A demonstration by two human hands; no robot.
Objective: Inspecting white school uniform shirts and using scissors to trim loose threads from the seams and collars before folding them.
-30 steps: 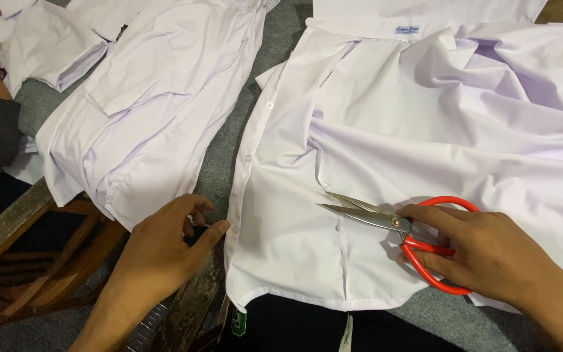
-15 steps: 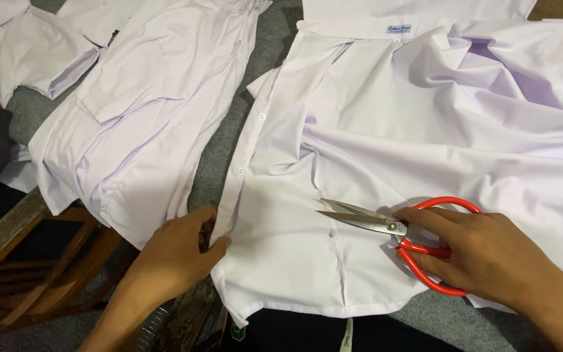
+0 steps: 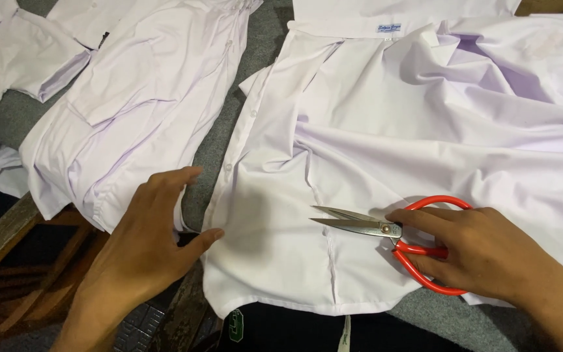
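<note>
While right hand [image 3: 490, 251] grips scissors [image 3: 386, 231], left hand [image 3: 148, 238] seemingly touches shirt [image 3: 373, 150].

White shirt [image 3: 425, 130] under me, plain, no pattern; my scissors [image 3: 392, 234] have bright red handles and silver blades; the surface [image 3: 213, 150] shows grey between more white shirts [image 3: 131, 104].

The person's left hand [image 3: 144, 241] reaches in from the lower left with its palm facing down, fingers held loosely together and pointing up and to the right, the thumb spread out to the side. The right hand [image 3: 483, 254] enters from the lower right corner, back of the hand upward, its fingers curled in a closed grip and the index finger stretched out to the left. The two hands are well apart, both forearms bare.
</note>
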